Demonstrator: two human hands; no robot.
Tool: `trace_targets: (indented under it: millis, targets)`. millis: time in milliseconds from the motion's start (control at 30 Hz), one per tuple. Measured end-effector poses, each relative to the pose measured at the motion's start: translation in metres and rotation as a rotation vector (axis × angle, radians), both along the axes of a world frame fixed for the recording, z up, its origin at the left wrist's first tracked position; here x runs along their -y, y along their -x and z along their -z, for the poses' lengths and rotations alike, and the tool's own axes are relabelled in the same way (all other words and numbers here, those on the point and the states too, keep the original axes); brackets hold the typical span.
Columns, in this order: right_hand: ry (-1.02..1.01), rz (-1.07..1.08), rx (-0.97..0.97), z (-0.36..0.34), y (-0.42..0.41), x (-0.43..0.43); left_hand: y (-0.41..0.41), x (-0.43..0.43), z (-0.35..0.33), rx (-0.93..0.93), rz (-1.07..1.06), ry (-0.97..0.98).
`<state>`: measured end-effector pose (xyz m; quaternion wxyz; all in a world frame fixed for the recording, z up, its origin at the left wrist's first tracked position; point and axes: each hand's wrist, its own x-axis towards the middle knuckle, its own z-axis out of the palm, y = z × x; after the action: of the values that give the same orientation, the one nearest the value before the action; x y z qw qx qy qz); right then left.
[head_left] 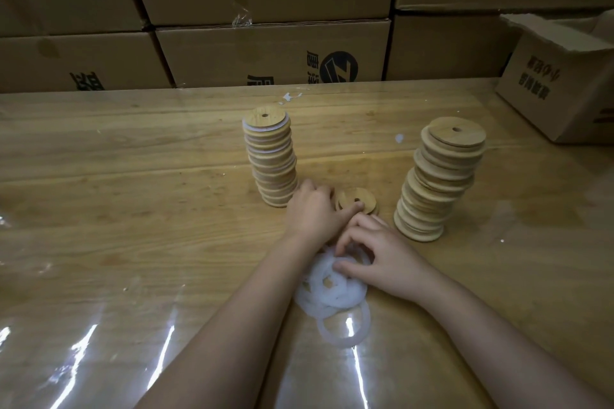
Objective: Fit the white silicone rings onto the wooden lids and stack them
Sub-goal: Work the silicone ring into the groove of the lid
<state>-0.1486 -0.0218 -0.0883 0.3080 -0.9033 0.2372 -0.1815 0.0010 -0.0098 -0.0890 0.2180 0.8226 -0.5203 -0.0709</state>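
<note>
A tall stack of wooden lids with white rings fitted (270, 156) stands left of centre. A second stack of bare wooden lids (438, 176) stands to the right. Between them a single wooden lid (358, 197) with a centre hole lies on the table, and my left hand (314, 209) holds its near edge, thumb on top. A pile of white silicone rings (332, 292) lies nearer to me. My right hand (375, 252) rests on the pile's far side, fingertips pinching a ring.
The wooden table (133, 209) is covered with shiny clear film. A wall of stacked cardboard boxes (265, 50) runs along its far edge. An open cardboard box (558, 83) sits on the table at the far right.
</note>
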Motion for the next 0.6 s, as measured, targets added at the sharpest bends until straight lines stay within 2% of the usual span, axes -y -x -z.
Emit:
trace_targets:
  millis: [167,467,533,600]
  targets:
    - [-0.048,0.021,0.037,0.0,0.0,0.0,0.002,0.003,-0.002,-0.044,0.017,-0.024]
    - [-0.187,0.065,0.17,0.003,0.0,0.002,0.012,0.002,-0.005,-0.083,0.071,0.082]
    - [-0.201,0.081,0.164,0.003,0.0,0.002,0.015,-0.001,-0.007,-0.135,0.089,0.109]
    - [-0.204,0.09,0.149,0.004,0.001,0.002,0.015,-0.007,-0.008,-0.277,0.098,0.183]
